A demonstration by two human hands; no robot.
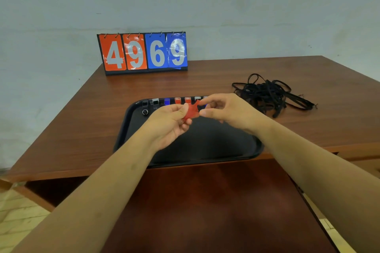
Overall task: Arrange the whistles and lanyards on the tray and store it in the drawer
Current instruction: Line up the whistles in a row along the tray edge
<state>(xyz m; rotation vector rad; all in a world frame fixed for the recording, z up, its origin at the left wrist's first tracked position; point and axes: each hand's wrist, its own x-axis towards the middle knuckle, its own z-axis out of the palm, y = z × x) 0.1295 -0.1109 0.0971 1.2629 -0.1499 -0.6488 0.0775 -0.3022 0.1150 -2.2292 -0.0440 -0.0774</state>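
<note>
Two bare hands are meeting over the far half of a black tray (236, 150). Together they are holding one red whistle (191, 111) up in the air. The left hand (168, 123) is pinching the near end of the whistle with its thumb and fingers (181, 112). The right hand (224, 111) is pinching the far end with its thumb and first finger, and its other fingers are curling loosely. The whistle looks a bit blurry.

The tray is sitting at the near edge of the brown desk (98, 121), and its front rim is sticking out a little past that edge. A row of whistles (174, 101) is lining up along the far rim of the tray: black ones on the left, then a blue one, then red ones, then pale ones that the right hand is partly hiding.

A tangled pile of black lanyards (269, 94) is lying on the desk to the right of the tray, near its far right corner and not on it.

A flip scoreboard (143, 52) is standing at the far edge of the desk, showing 49 in orange and 69 in blue.
</note>
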